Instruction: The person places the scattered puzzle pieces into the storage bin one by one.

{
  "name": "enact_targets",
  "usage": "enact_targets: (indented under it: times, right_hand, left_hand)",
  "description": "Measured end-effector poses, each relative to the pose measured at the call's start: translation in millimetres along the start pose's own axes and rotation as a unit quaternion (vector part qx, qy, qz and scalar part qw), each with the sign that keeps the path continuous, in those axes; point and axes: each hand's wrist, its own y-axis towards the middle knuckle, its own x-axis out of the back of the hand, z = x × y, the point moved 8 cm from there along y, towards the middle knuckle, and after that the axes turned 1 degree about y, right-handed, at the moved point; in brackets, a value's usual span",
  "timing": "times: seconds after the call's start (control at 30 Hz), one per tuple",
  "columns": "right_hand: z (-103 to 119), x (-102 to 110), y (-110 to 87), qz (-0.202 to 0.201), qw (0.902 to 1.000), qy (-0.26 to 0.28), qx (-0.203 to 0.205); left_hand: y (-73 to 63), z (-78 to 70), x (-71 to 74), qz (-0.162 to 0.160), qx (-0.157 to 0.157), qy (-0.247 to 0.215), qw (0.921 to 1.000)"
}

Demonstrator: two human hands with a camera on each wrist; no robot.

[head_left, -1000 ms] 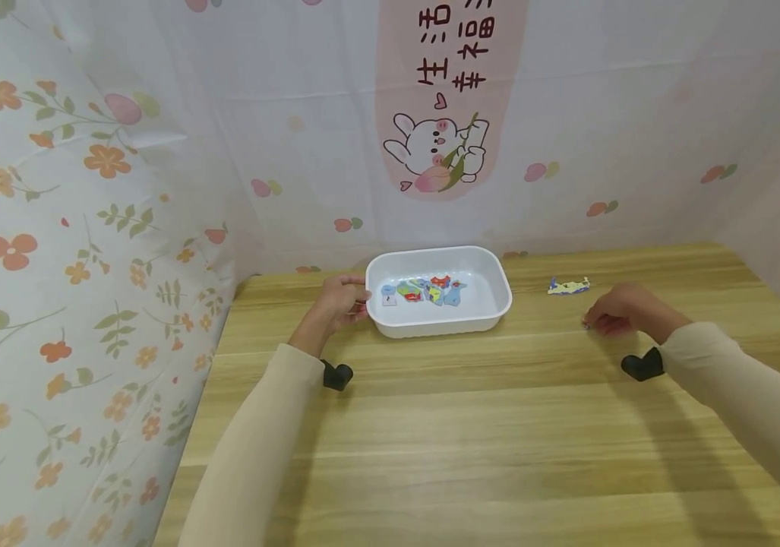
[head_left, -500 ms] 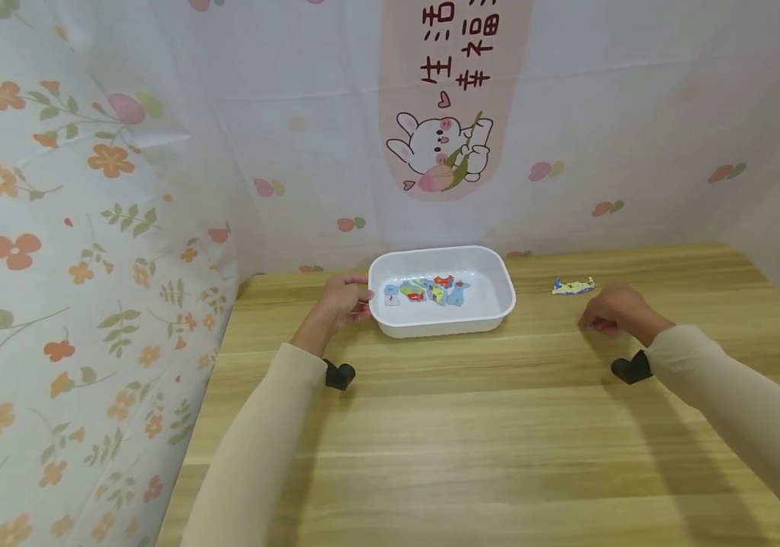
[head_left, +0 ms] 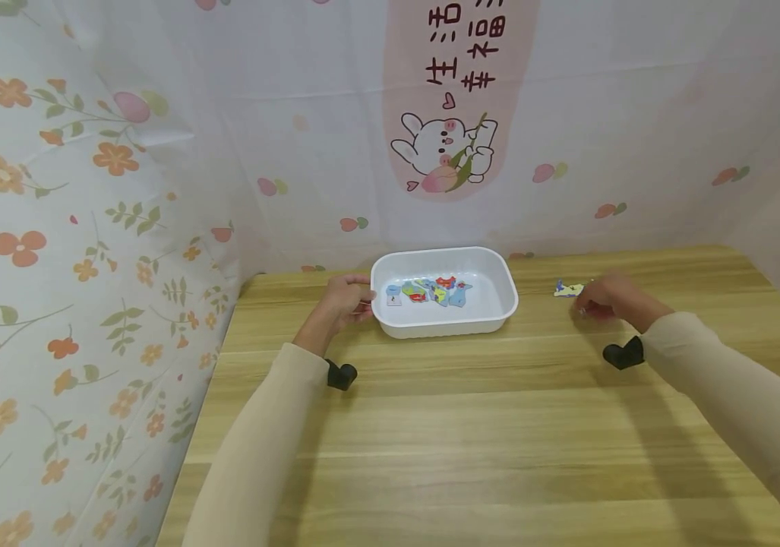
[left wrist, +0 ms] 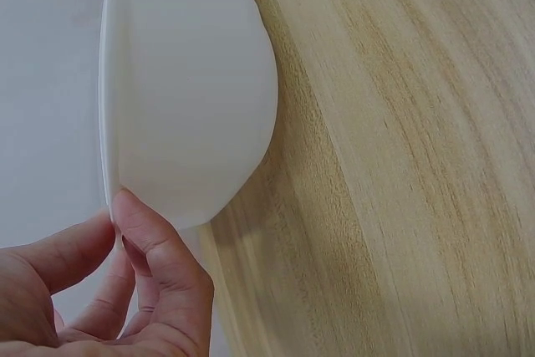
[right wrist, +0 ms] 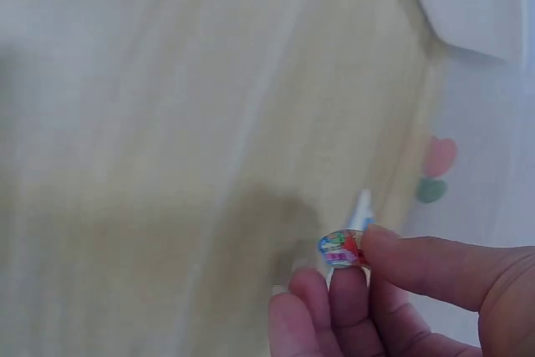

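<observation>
My left hand [head_left: 346, 298] pinches the left rim of a white plastic tray [head_left: 444, 328] between thumb and finger; the left wrist view shows this hold [left wrist: 125, 282] close up. Several flat, colourful cut-out pieces [head_left: 456, 295] lie together inside the tray. Over to the tray's right, my right hand [head_left: 610, 296] pinches a small, rounded, multicoloured flat piece [right wrist: 341, 248] between thumb and fingertips. A yellow and blue cut-out piece [head_left: 567, 289] lies on the table just beyond these fingers, which partly hide it.
The wooden table [head_left: 431, 441] meets a printed cloth backdrop [head_left: 307, 152] right behind the tray. Another patterned cloth [head_left: 75, 304] hangs along the left side. A dark heart-shaped attachment sits at each wrist.
My right hand has moved left and slightly away from me, and now covers part of the yellow and blue piece. My left hand keeps its hold on the tray.
</observation>
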Motion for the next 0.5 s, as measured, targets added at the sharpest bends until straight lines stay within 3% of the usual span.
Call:
enact_targets:
  times: [0.23, 0.5]
  right_hand:
    - [32.3, 1.3, -3.7, -0.005, 0.9976, 0.060, 0.035]
    - [74.4, -9.8, -7.0, 0.009, 0.9885, 0.135, 0.069]
  left_hand:
    - [0.0, 0.1, 0.0, -0.002, 0.001, 0.000, 1.0000]
    - [0.7, 0.2, -0.2, -0.005, 0.005, 0.005, 1.0000]
